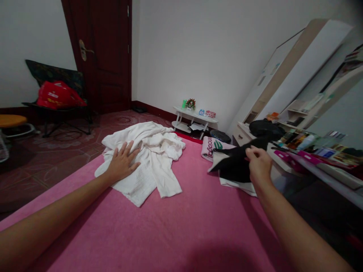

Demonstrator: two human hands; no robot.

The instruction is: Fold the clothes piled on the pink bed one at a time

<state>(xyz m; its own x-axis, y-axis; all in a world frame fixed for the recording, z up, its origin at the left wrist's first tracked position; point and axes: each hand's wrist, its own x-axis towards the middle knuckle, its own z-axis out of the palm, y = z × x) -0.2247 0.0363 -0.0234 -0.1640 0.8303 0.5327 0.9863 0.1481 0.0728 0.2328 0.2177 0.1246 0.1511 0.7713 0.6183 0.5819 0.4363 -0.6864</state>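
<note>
A crumpled white garment (150, 158) lies on the pink bed cover (176, 226). My left hand (122, 162) rests flat on its left side, fingers spread and open. At the bed's right edge my right hand (258, 164) pinches a black cloth (238, 160) that lies over a white piece. Behind that cloth sits a folded pink item with green print (211, 145).
A cluttered dressing table (320, 158) with bottles and a black bag (266, 128) stands to the right. A low white side table (195, 119) is by the far wall. At the left are a dark door (99, 53), a chair with a red bag (58, 94) and a yellow stool (11, 121).
</note>
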